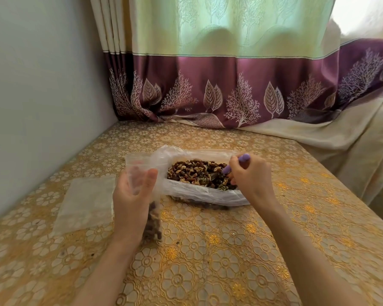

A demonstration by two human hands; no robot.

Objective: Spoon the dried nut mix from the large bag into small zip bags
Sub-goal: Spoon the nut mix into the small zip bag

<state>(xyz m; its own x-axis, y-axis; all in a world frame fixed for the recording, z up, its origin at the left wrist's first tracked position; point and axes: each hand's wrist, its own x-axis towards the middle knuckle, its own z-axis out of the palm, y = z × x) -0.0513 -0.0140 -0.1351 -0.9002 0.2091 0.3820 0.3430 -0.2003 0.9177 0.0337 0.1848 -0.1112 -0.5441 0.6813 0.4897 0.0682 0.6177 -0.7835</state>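
Nut mix (199,173) sits in the large bag (186,193) under the right hand (250,175), which grips the purple spoon (234,164) dug in; small zip bag (142,173), pinched upright by the left hand (131,202), waits just left, mouth up.

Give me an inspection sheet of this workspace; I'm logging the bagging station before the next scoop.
Surface: table under a yellow floral lace-pattern cover, set against wall and curtain.
Job's things: large bag open, rim rolled down, full of nut mix; small zip bag held upright beside it, some mix at its bottom; purple spoon with its bowl in the mix.
Clutter: flat empty zip bags lying left of the hands.
Grippers: left hand holds the small zip bag; right hand grips the spoon.
Cables: nothing seen.
Surroundings: plain wall left; green and purple curtain behind; pale cloth draped right.
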